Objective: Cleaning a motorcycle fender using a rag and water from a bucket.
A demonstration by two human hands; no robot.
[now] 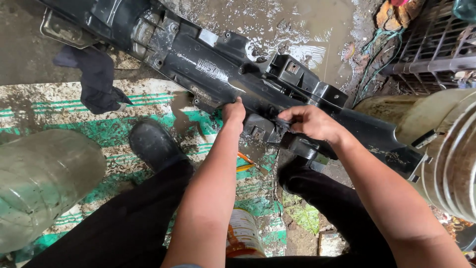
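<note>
Across the muddy mat [148, 99] lies a long black plastic panel [208, 69], running diagonally. Left hand [234, 112], grip clenched on the panel's near edge at mid-length. Right hand [312, 121], just right of the left, fingers pinching a small dark piece against the panel. Below the panel: black boot [153, 144], clear jug [44, 183], tin can [245, 233]. Dark cloth [96, 79] beside the panel's left end.
</note>
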